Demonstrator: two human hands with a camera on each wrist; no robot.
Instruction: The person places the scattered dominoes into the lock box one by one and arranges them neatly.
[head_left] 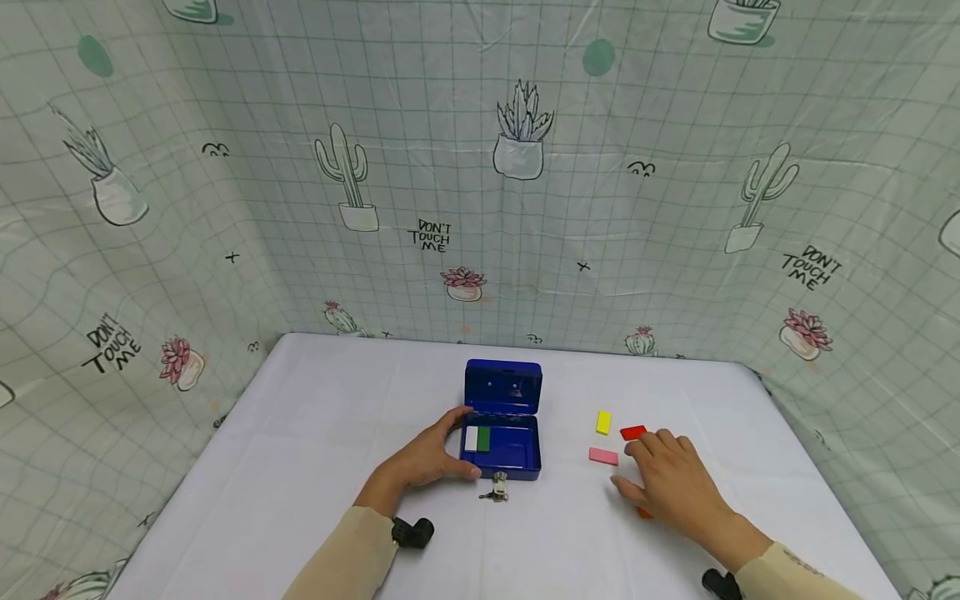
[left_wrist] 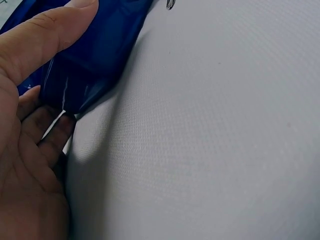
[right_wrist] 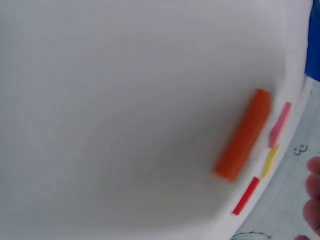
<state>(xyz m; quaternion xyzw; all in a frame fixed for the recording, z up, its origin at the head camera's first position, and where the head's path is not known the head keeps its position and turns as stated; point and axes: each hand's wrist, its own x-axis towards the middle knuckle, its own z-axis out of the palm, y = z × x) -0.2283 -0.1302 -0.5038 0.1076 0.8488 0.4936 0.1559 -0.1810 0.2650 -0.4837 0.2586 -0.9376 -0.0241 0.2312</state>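
Note:
A small blue metal cash box (head_left: 525, 477) stands on the table, its lid (head_left: 504, 383) raised. Inside, at the left, a white block (head_left: 471, 438) and a green block (head_left: 483, 439) lie side by side. My left hand (head_left: 423, 458) grips the box's left end, thumb at the front corner and fingers towards the back. My right hand (head_left: 671, 479) hovers above an orange block (right_wrist: 244, 135), fingers loosely bent and holding nothing. Around it lie a red block (head_left: 632, 432), partly behind the fingers, a pink block (head_left: 603, 457) and a yellow block (head_left: 603, 422).
Keys (head_left: 495, 495) hang from the lock at the box's front. White cloth (head_left: 360, 392) covers the table. A patterned curtain (head_left: 465, 183) with cactus drawings rises behind the table and along both sides.

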